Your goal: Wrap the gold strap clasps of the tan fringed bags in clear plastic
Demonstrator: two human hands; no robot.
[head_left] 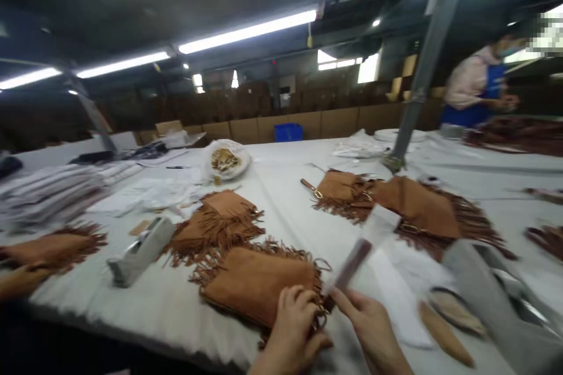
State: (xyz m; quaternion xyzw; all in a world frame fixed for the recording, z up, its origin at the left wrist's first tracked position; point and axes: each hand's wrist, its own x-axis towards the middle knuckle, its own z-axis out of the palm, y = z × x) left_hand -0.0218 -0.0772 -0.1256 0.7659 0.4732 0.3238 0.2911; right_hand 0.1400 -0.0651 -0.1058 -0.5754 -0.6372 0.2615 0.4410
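Note:
A tan suede bag with brown fringe [259,281] lies near the table's front edge. My left hand [292,325] is on its right end, fingers curled over the edge and fringe, thumb lower down. Just to the right, my right hand [372,325] pinches the lower end of a clear plastic sleeve [382,220]. A dark brown strip [354,261], perhaps a strap, shows inside the sleeve, which slants up and away. Motion blur softens both the sleeve and the hand.
More fringed bags lie behind [231,205] and at right [416,205]. Grey tape dispensers stand left [141,249] and right [492,304]. A metal post [422,82] rises from the table. Another person's hand [24,281] is at far left; a co-worker [475,88] stands back right.

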